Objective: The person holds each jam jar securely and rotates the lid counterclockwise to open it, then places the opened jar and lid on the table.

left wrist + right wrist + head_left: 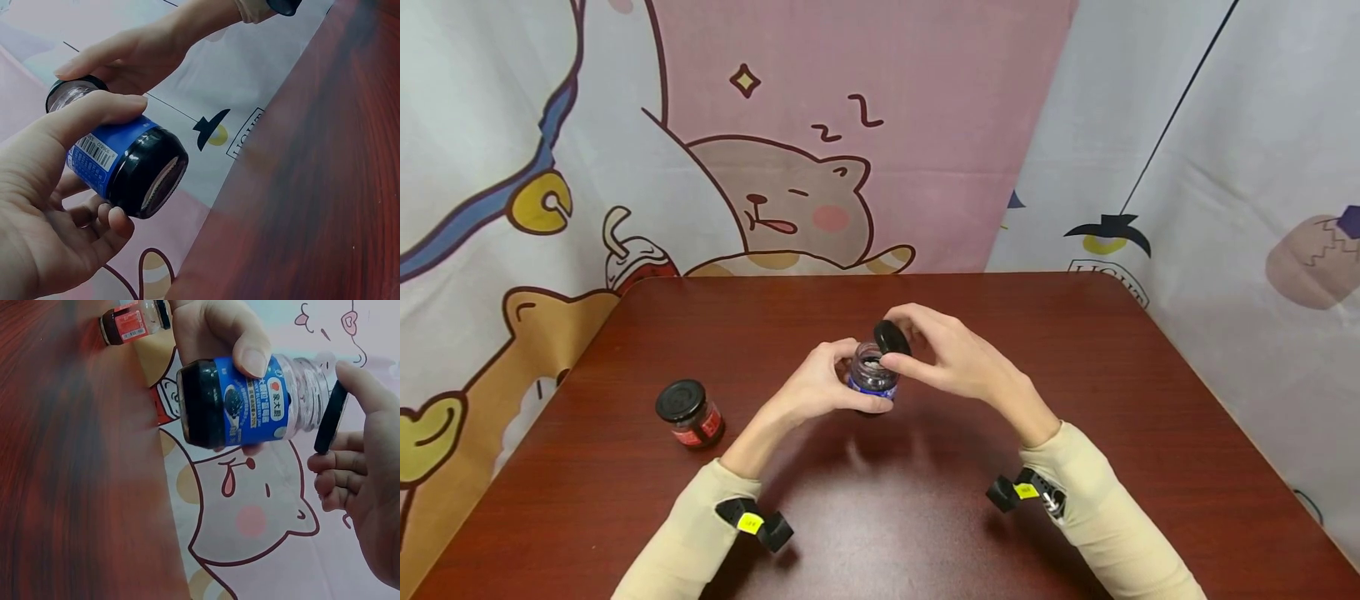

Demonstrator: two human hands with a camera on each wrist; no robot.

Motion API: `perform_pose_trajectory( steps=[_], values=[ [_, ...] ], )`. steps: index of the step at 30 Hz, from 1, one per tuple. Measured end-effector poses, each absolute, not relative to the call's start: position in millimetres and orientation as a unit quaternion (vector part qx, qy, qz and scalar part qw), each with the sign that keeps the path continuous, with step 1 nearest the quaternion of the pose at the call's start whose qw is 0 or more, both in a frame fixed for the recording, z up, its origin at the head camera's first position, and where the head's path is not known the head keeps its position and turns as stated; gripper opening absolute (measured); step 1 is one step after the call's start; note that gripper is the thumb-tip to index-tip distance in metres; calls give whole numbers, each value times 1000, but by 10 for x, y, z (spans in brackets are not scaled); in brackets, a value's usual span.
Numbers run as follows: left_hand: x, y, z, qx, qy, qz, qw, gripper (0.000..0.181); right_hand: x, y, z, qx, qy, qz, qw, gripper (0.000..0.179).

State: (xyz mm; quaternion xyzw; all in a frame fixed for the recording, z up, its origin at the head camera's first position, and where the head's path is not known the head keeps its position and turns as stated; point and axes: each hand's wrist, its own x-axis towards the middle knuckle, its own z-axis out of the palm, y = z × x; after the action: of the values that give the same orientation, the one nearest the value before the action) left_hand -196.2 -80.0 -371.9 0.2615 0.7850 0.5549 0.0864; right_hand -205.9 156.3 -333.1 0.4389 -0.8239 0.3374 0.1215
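My left hand (822,385) grips a glass jar (250,403) with a blue label, its thumb and fingers wrapped round the sides. Dark contents fill the jar's lower part, and clear glass shows near the mouth. In the head view the jar is held over the table, its mouth uncovered. Between thumb and fingers my right hand (951,354) pinches the round black lid (892,337), tilted at the jar's mouth. The right wrist view shows the lid (332,419) on edge just beyond the threaded rim. The left wrist view shows the jar's dark base (150,175) and a barcode.
A second jar (698,425), with a red label and a black lid on, stands on the brown table (880,517) to the left of my left forearm. Cartoon-printed cloth (955,125) hangs behind the table and at both sides.
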Motion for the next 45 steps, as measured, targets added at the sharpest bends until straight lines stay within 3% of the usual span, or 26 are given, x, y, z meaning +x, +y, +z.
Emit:
perform_pose_trajectory(
  steps=[23, 45],
  values=[
    [-2125, -892, -3834, 139, 816, 560, -20, 43, -2356, 1623, -3599, 404, -812, 375, 194, 32],
    [-2337, -956, -4005, 49, 840, 537, -59, 57, -2708, 1454, -4008, 293, -851, 425, 93, 43]
  ],
)
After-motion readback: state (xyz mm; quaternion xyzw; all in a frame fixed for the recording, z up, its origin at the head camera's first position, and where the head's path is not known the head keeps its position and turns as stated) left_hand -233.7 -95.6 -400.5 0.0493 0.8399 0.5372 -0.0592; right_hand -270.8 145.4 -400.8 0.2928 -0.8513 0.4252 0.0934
